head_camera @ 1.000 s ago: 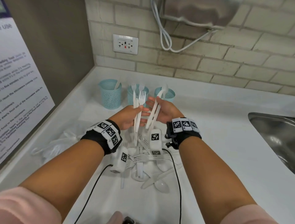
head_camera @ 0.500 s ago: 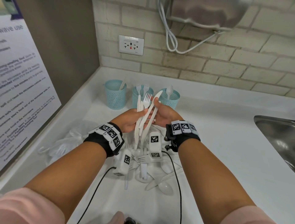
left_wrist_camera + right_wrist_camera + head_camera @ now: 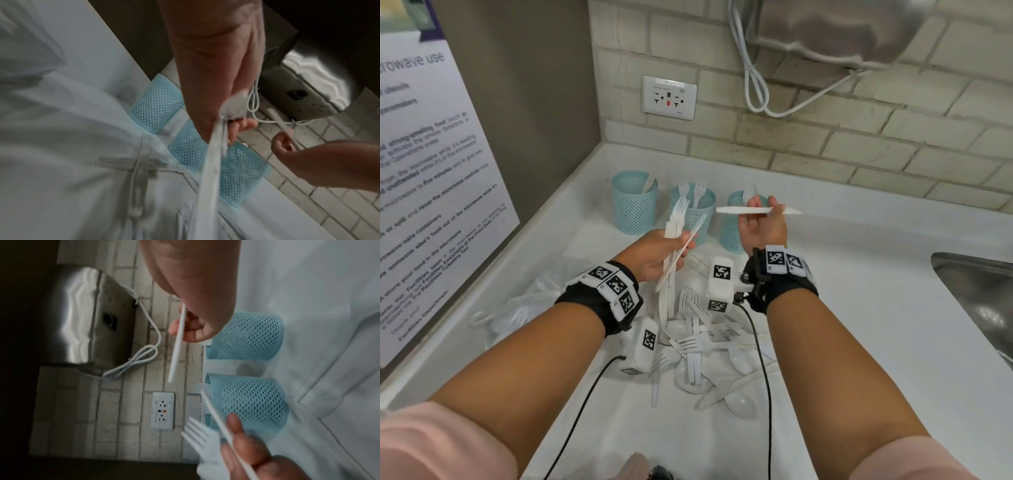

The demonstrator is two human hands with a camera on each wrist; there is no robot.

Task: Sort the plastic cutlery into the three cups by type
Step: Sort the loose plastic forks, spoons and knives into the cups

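1. One thin white knife [image 3: 756, 210] lies pinched level in the right hand [image 3: 762, 229], thumb and fingertips curled on its middle, just above the rim of the right cup [image 3: 732, 236].
2. Several pieces, at least one fork [image 3: 677, 214] and a second knife-like piece [image 3: 681, 251], stand bunched in the left hand [image 3: 657, 255], whose fingers wrap their lower handles; the tines point up toward the middle cup [image 3: 693, 214] just beyond it.
3. Such cutlery is likely very light, fairly stiff yet springy and smooth, so I judge a mid-handle pinch steadies it best; a hold near one end lets it swing.
4. Both forearms reach forward above the loose cutlery pile [image 3: 698, 346] on the surface [image 3: 859, 308], which lies below and behind the hands; the right palm faces up and left.
5. The left cup [image 3: 633, 205] stands left of the left hand.
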